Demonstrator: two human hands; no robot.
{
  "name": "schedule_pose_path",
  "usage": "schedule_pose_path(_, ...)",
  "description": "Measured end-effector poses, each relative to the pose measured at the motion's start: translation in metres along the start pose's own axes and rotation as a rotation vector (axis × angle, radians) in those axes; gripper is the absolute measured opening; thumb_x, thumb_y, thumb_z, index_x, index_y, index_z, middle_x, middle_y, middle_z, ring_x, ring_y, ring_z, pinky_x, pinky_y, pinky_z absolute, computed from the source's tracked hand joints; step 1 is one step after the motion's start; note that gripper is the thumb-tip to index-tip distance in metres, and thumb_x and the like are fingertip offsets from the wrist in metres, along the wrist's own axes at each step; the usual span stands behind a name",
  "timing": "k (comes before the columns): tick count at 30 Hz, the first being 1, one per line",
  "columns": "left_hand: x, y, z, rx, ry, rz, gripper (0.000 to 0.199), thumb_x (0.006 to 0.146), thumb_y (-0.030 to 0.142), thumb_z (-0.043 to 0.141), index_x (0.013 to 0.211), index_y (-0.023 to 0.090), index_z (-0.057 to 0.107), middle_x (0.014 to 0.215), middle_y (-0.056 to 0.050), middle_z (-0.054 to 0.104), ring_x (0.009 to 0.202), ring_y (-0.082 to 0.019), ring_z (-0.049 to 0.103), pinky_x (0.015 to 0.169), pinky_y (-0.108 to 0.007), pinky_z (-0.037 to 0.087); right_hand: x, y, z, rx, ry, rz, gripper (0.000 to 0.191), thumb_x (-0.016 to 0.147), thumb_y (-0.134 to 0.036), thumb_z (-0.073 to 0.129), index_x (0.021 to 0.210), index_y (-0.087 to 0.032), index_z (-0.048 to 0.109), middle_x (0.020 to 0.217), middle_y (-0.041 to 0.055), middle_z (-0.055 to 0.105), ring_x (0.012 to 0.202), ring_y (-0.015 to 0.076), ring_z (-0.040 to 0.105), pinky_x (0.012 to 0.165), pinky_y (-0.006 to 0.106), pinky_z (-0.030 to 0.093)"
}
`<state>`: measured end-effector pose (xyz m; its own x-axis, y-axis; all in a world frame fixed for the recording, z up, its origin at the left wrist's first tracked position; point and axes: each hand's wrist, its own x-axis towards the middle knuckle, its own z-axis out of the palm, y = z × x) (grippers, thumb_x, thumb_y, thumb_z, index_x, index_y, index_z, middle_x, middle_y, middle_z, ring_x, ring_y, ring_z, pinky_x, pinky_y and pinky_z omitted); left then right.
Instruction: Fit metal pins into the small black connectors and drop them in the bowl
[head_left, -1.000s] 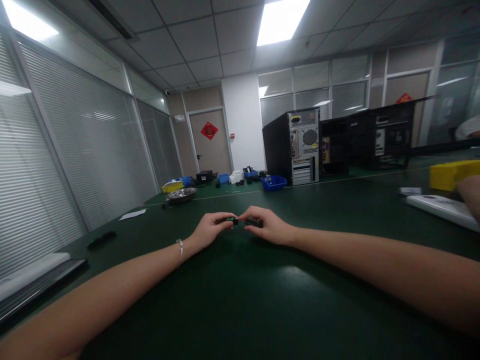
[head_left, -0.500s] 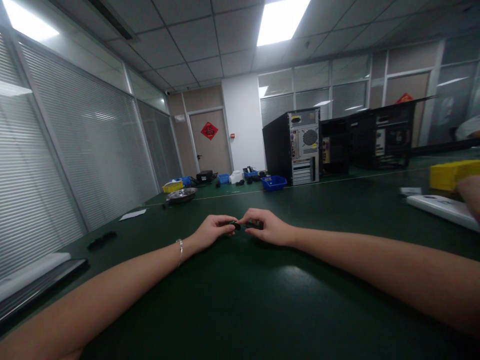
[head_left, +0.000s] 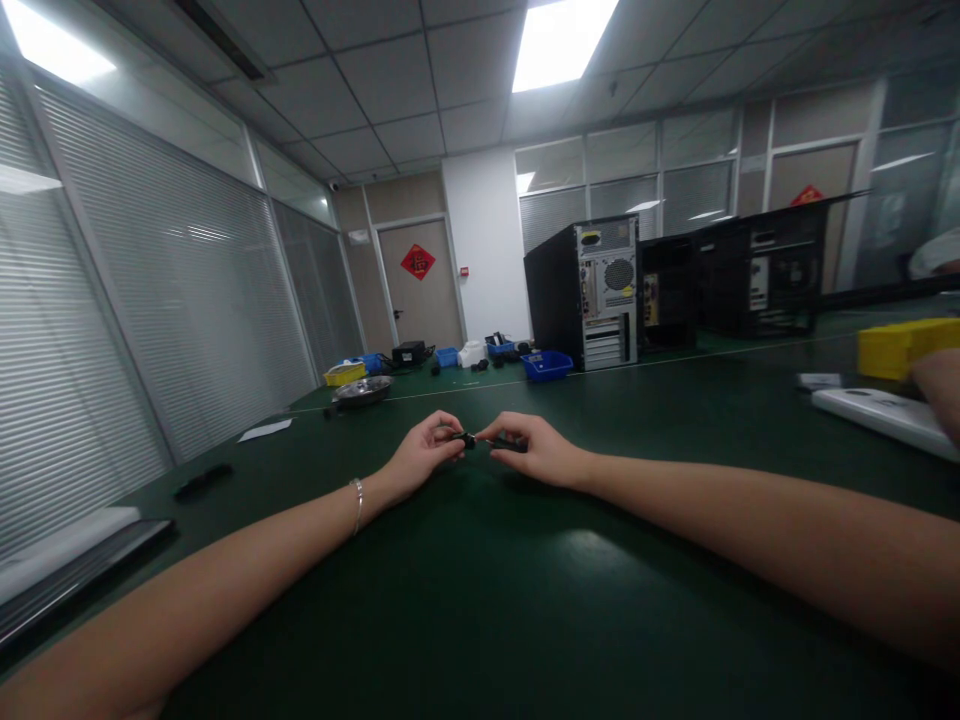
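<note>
Just above the green table (head_left: pixel 480 600), my two hands meet near the middle of the view. My left hand (head_left: pixel 425 450) is closed in a pinch on a small black part (head_left: pixel 469 440), whose kind is too small to tell. My right hand (head_left: pixel 536 450) is closed too, its fingers curled around a slim dark piece (head_left: pixel 510 443) that is mostly hidden. The right fingertips come close to the black part; whether they touch it I cannot tell.
Ahead stand a blue bin (head_left: pixel 547 366), a metal bowl (head_left: pixel 363 391) and a computer tower (head_left: pixel 592 295). To the left lie a dark object (head_left: pixel 202 481) and a flat black device (head_left: pixel 82 575). At right, another person's hand (head_left: pixel 937 395) is by a white box (head_left: pixel 885 420) and yellow bin (head_left: pixel 904 345).
My left fingers have shifted on the small black part, the index finger now more bent and raised. My right hand has barely moved.
</note>
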<state>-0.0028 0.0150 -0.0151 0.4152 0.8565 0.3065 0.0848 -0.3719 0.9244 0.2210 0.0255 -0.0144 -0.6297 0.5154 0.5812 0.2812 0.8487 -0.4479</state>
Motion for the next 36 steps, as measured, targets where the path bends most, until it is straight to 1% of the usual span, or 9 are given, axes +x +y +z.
schedule_pose_path(6, 0.0024, -0.0029, -0.0032, -0.097, 0.074, -0.011, 0.024, 0.075, 0.028, 0.062, 0.093, 0.015, 0.053, 0.088, -0.004, 0.059, 0.079, -0.014, 0.059, 0.075, -0.031, 0.046, -0.0007, -0.0020, -0.0008, 0.025, 0.025, 0.017, 0.026, 0.079, -0.017, 0.058, 0.105, -0.018, 0.061, 0.096, 0.0039, 0.058, 0.080, 0.0145, 0.052, 0.068, 0.026, 0.041)
schedule_pose_path(11, 0.0041, -0.0055, -0.0048, -0.106, 0.082, -0.041, 0.025, 0.073, 0.031, 0.063, 0.091, 0.015, 0.055, 0.093, -0.005, 0.057, 0.082, -0.015, 0.058, 0.075, -0.031, 0.046, -0.0006, -0.0036, -0.0014, 0.015, 0.017, 0.027, 0.026, 0.080, -0.017, 0.057, 0.106, -0.018, 0.061, 0.097, 0.0049, 0.059, 0.080, 0.0155, 0.051, 0.069, 0.027, 0.042)
schedule_pose_path(16, 0.0051, -0.0067, -0.0038, 0.012, 0.138, -0.003, 0.028, 0.069, 0.031, 0.067, 0.088, 0.013, 0.055, 0.085, -0.002, 0.055, 0.075, -0.012, 0.053, 0.071, -0.026, 0.043, -0.0002, -0.0044, -0.0014, 0.017, 0.025, 0.028, 0.027, 0.080, -0.016, 0.058, 0.106, -0.018, 0.061, 0.099, 0.0050, 0.059, 0.083, 0.0160, 0.052, 0.071, 0.028, 0.042)
schedule_pose_path(20, 0.0026, -0.0048, -0.0016, 0.119, 0.101, 0.003, 0.030, 0.065, 0.029, 0.070, 0.084, 0.014, 0.051, 0.079, 0.001, 0.050, 0.068, -0.009, 0.048, 0.064, -0.022, 0.040, 0.0004, -0.0061, -0.0017, 0.012, 0.023, 0.047, 0.027, 0.079, -0.017, 0.058, 0.106, -0.018, 0.061, 0.100, 0.0050, 0.060, 0.085, 0.0164, 0.053, 0.071, 0.028, 0.042)
schedule_pose_path(24, 0.0012, -0.0060, -0.0015, 0.197, 0.057, 0.016, 0.029, 0.070, 0.029, 0.065, 0.091, 0.015, 0.051, 0.082, 0.000, 0.049, 0.069, -0.009, 0.047, 0.062, -0.022, 0.040, 0.0008, -0.0060, -0.0013, 0.021, 0.022, 0.050, 0.027, 0.079, -0.017, 0.058, 0.106, -0.018, 0.061, 0.100, 0.0051, 0.060, 0.085, 0.0164, 0.053, 0.072, 0.028, 0.043)
schedule_pose_path(29, 0.0005, -0.0056, -0.0026, 0.274, 0.085, 0.037, 0.027, 0.071, 0.030, 0.063, 0.092, 0.015, 0.053, 0.092, -0.003, 0.051, 0.072, -0.011, 0.050, 0.064, -0.024, 0.043, 0.0003, -0.0025, -0.0001, 0.021, 0.022, 0.038, 0.027, 0.079, -0.017, 0.058, 0.106, -0.018, 0.061, 0.101, 0.0050, 0.059, 0.086, 0.0166, 0.053, 0.073, 0.029, 0.043)
schedule_pose_path(31, 0.0002, -0.0037, -0.0013, 0.230, 0.072, 0.027, 0.028, 0.072, 0.029, 0.063, 0.095, 0.016, 0.053, 0.096, -0.004, 0.052, 0.076, -0.012, 0.053, 0.069, -0.027, 0.045, -0.0001, -0.0014, 0.0000, 0.022, 0.018, 0.034, 0.027, 0.080, -0.017, 0.058, 0.106, -0.019, 0.060, 0.101, 0.0047, 0.059, 0.086, 0.0164, 0.053, 0.073, 0.029, 0.042)
schedule_pose_path(34, 0.0007, -0.0020, 0.0011, 0.071, 0.035, 0.006, 0.033, 0.072, 0.026, 0.064, 0.101, 0.017, 0.051, 0.103, -0.006, 0.053, 0.086, -0.015, 0.056, 0.078, -0.033, 0.047, -0.0001, -0.0003, 0.0000, 0.014, 0.012, 0.042, 0.027, 0.079, -0.018, 0.058, 0.106, -0.019, 0.060, 0.101, 0.0046, 0.059, 0.085, 0.0165, 0.052, 0.072, 0.029, 0.042)
schedule_pose_path(36, 0.0014, -0.0028, 0.0016, -0.004, 0.045, -0.011, 0.034, 0.073, 0.026, 0.064, 0.103, 0.017, 0.051, 0.106, -0.007, 0.053, 0.092, -0.017, 0.057, 0.083, -0.036, 0.046, 0.0001, 0.0000, 0.0001, 0.012, 0.010, 0.047, 0.027, 0.080, -0.018, 0.058, 0.107, -0.019, 0.060, 0.101, 0.0046, 0.059, 0.085, 0.0163, 0.052, 0.072, 0.028, 0.042)
